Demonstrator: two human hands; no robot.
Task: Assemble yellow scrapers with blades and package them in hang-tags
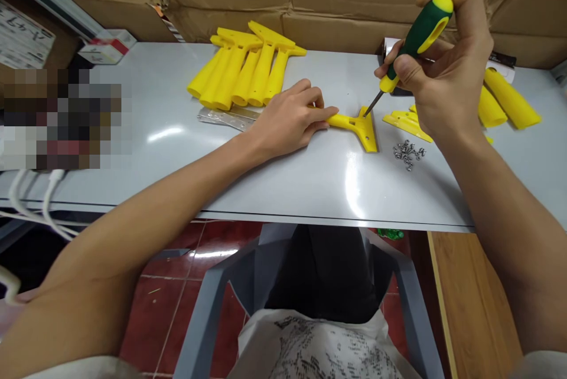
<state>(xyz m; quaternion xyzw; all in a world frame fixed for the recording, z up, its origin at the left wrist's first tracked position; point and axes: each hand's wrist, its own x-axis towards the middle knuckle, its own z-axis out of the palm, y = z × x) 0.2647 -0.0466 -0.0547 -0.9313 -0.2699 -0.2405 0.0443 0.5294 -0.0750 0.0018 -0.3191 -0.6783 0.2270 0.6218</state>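
The left hand (295, 119) grips a yellow scraper (364, 131) by its handle (340, 121), likely the best hold on light, stiff plastic; the right hand (454, 66) clasps a screwdriver (419, 36).

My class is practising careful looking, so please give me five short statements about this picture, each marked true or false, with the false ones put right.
1. The right hand holds a screwdriver. True.
2. The screwdriver's handle is red and white. False: it is green and yellow.
3. The left hand holds a yellow scraper. True.
4. The screws are in a jar. False: they lie loose on the table.
5. The screwdriver's tip is at the scraper's wide end. True.
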